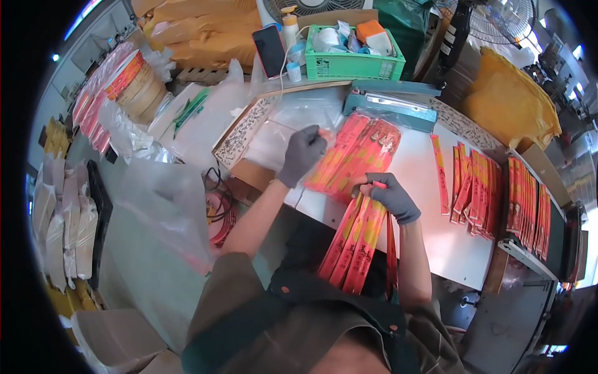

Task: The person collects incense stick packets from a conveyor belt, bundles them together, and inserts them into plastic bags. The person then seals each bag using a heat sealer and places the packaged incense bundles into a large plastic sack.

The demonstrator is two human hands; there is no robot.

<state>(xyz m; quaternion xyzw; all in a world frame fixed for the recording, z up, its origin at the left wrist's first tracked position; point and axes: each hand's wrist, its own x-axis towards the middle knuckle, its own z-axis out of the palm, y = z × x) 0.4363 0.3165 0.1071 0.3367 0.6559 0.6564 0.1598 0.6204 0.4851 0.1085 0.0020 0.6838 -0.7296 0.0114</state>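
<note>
right hand [387, 194], grey glove with bare fingertips, closed firmly around a bunch of red and yellow packets [354, 246]; bunch hangs down near side of the white table [416, 159], toward the person's body. left hand [304, 156], same glove type, fingers curled in, just beside the left side of the clear bag [364, 153]; can't tell if it pinches the film. bag lies on the table, more red packets inside, far end near the teal sealer [398, 107]. right on table: 1 separate packet [440, 174], then a pile [481, 193]; farther right, a row [527, 209] side by side. far: green crate [355, 66], phone [269, 51] left of it.
</note>
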